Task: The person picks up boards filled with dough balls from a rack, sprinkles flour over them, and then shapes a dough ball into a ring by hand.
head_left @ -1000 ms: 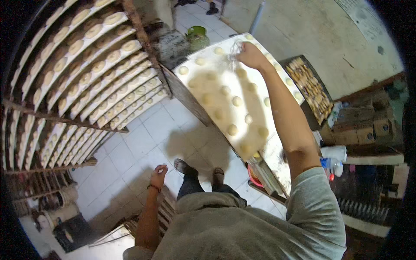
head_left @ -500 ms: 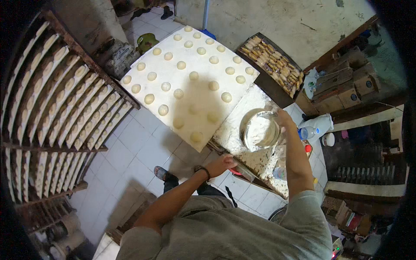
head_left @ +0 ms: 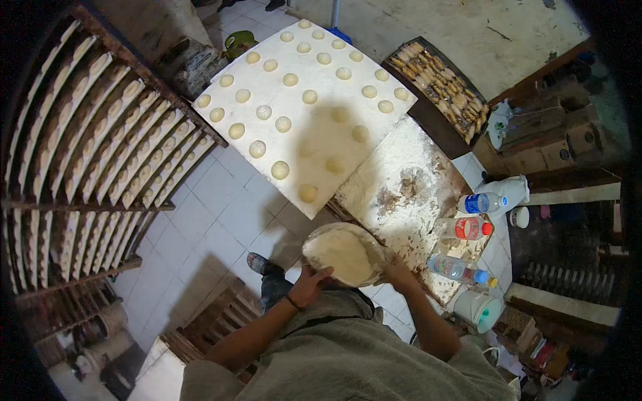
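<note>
A round metal bowl (head_left: 382, 252) with pale flour (head_left: 340, 255) in it is held close in front of my body, off the table's near edge. My left hand (head_left: 310, 285) grips its near left side, thumb over the rim. My right hand (head_left: 398, 272) is closed on its right side; the fingers beneath are hidden. Beyond the bowl stands a flour-dusted worktable (head_left: 374, 175). To its left, a white floured board (head_left: 271, 87) bears rows of round dough balls (head_left: 280, 170), some in my shadow.
Along the table's right side lie a blue-labelled bottle (head_left: 483, 202), a red-capped bottle (head_left: 465, 228) and another clear bottle (head_left: 458, 269). A white bucket (head_left: 476, 311) stands below them. Filled racks (head_left: 87, 134) line the left. A dark tray (head_left: 438, 87) of browned pieces sits far right.
The bowl has left the worktable and come toward my body, lower and to the left. My left hand, earlier apart from it, now holds it too. My right hand has moved with it.
</note>
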`<state>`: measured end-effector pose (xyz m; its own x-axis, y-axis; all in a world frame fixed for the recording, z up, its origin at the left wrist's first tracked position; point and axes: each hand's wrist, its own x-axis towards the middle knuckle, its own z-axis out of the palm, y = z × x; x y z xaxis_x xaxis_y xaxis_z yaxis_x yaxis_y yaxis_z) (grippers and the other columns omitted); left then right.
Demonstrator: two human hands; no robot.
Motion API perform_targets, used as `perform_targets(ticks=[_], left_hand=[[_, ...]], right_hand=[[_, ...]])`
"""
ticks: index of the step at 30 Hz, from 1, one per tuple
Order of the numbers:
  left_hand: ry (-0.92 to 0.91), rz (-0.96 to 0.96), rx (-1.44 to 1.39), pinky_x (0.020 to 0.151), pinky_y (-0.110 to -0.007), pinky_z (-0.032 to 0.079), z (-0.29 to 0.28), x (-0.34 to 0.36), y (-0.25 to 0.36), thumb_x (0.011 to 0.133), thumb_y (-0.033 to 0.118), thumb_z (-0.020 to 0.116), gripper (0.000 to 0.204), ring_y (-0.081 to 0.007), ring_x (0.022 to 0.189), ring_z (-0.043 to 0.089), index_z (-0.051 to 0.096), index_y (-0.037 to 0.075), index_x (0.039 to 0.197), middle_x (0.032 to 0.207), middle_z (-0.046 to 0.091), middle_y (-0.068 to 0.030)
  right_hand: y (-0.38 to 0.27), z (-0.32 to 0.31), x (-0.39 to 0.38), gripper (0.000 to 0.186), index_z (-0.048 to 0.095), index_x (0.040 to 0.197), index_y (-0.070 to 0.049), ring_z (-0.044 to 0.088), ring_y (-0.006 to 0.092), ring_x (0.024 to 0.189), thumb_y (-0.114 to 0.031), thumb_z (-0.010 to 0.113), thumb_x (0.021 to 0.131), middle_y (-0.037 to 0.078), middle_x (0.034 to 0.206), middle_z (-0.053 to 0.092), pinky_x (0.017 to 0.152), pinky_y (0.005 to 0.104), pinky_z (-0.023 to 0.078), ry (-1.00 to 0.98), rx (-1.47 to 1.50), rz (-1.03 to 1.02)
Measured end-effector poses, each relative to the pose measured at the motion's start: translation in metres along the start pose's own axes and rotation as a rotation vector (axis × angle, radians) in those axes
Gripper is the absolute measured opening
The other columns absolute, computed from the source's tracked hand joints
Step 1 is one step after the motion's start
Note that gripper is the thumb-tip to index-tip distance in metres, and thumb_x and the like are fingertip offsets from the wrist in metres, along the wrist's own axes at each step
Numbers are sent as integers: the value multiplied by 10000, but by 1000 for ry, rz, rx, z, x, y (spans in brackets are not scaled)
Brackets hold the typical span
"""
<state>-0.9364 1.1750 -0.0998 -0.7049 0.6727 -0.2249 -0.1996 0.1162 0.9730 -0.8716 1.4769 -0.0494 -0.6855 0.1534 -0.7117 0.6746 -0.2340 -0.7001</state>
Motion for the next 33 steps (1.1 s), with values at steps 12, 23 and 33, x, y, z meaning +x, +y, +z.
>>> perform_targets(ticks=[12, 23, 33], left_hand=[[243, -282, -391, 724, -442, 556, 3, 95, -77, 790, 307, 745, 641, -220, 942, 572, 397, 183, 1314, 1060, 545, -74], [451, -347, -456, 676, -332, 519, 0, 153, -68, 815, 216, 735, 547, -159, 915, 581, 447, 118, 1269, 1079, 582, -40], [472, -82, 226, 767, -350, 523, -5, 148, -51, 819, 180, 709, 563, -183, 1001, 578, 445, 106, 1311, 1132, 569, -65]], right_hand=[[145, -35, 121, 381, 461, 1299, -12, 675, 267, 905, -53, 582, 940, 172, 1140, 624, 807, 412, 593, -99, -246, -343], [-68, -32, 127, 298, 583, 1149, 53, 615, 168, 938, -186, 542, 975, 107, 1041, 663, 812, 318, 498, 702, -785, -556], [-213, -100, 308, 411, 596, 1156, 85, 550, 510, 1087, -227, 438, 940, 343, 1146, 596, 961, 524, 430, 632, -1034, -818]])
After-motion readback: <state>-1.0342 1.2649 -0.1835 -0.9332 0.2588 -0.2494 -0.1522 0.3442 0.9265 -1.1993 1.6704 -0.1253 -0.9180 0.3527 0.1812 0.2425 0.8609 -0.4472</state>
